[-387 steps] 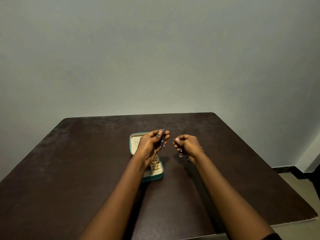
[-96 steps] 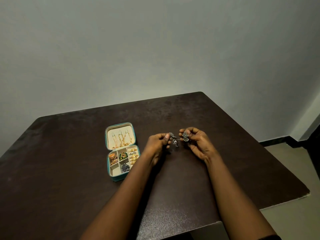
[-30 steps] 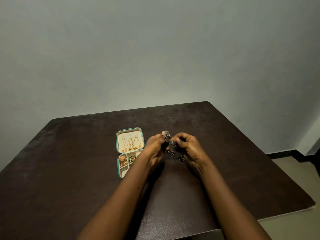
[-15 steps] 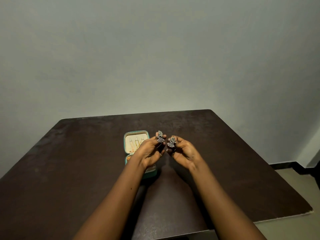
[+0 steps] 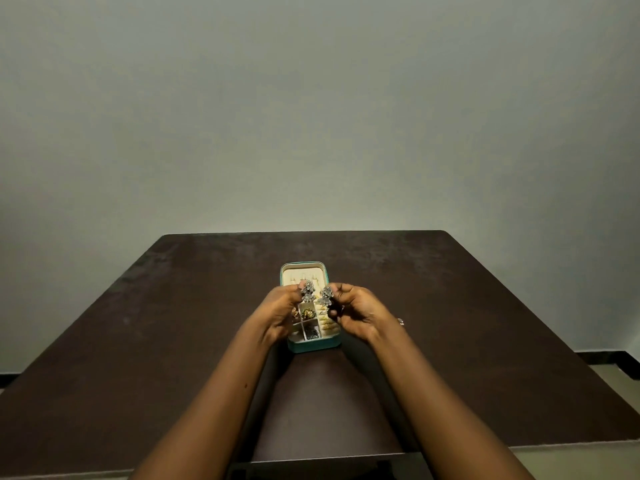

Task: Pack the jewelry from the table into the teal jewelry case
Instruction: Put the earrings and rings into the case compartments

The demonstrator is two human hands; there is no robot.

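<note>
A plain gray wall (image 5: 311, 116) stands behind a dark brown counter (image 5: 156, 341). The teal jewelry case (image 5: 313, 345) sits on the counter, near the middle, right in front of you. It is open. Its lid (image 5: 303, 271) opens toward the far side and is cream inside. The near half has little boxes. Gold pieces (image 5: 328, 326) lie in the boxes on the right. Dark pieces (image 5: 312, 332) lie in a box near the front.

You hold both hands up over the case, close together. Your left hand (image 5: 282, 313) pinches a silver earring (image 5: 307, 292) at its fingertips. Your right hand (image 5: 360, 317) pinches the other silver earring (image 5: 326, 296) the same way, and the rest of its fingers are curled in. The two earrings are just beside each other. They are up above the case, not in it. A tiny shiny thing (image 5: 400, 321) shows by your right wrist. I cannot tell what it is.
</note>
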